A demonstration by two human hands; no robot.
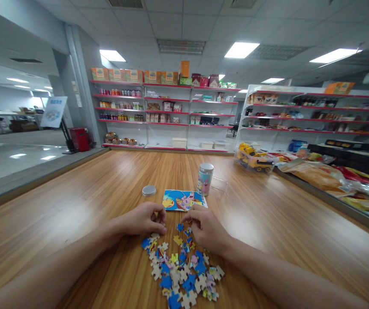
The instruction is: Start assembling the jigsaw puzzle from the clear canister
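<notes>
A loose heap of jigsaw puzzle pieces (pixel 182 274) lies on the wooden table in front of me, some showing blue and printed sides, others plain beige backs. My left hand (pixel 146 219) rests at the heap's far left edge, fingers curled and thumb close to them; anything between them is hidden. Across from it, my right hand (pixel 206 226) is bent over with its fingertips at a small blue puzzle piece (pixel 179 227). Just beyond both hands lies a printed picture sheet (pixel 184 201) with cartoon figures, its lower right edge partly covered by my right hand.
A cartoon-printed can (pixel 205 179) stands upright behind the sheet's right end, beside a clear plastic piece (pixel 219 184). Left of the sheet lies a round silver lid (pixel 149 190). Farther right are a clear tub of yellow toy trucks (pixel 255 159) and packaged goods (pixel 319 176). Shelves line the back.
</notes>
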